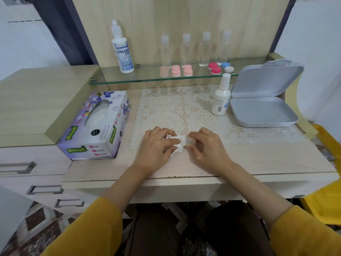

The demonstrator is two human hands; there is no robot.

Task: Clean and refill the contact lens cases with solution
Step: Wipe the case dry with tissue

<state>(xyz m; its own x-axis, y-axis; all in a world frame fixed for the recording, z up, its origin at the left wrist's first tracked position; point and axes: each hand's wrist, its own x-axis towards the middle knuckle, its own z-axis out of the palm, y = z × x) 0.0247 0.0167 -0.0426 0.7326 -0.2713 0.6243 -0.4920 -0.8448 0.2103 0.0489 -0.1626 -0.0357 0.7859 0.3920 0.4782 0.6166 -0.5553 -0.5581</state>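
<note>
Mustard sleeves [96, 218] and dark trousers [156, 230] were closest to the lens, with both forearms reaching over the desk [258, 159] edge. Left hand [156, 146] was curled round a crumpled tissue [177, 144], fingers bunched on it, right at the front edge of the lace mat [184, 108]. Right hand [206, 146] sat just beside it, fingertips pinching a small pale piece [191, 140] that touched the tissue. It looked like part of a lens case, but fingers hid most of it, so I couldn't say for sure.

Everything else for the job was further back. On the glass shelf [147, 79] there was a row of cases: a pale one [165, 71], two pink cases [175, 70], a red case [215, 68] and a blue-white case [227, 67], all lying flat with caps on. Four clear bottles [205, 48] stood upright behind them against the wood panel. The big solution bottle [122, 50] stood upright at the shelf's left end, well apart from the hands.

A small bottle [221, 97], white and capped, stood on the mat's far right, just beside a grey tin [263, 111] that lay open with its lid tipped back. A tissue box [92, 126] sat left of the mat, near the left hand. Drawers [18, 167] showed at lower left, and something yellow [324, 200] poked in at the right edge.
</note>
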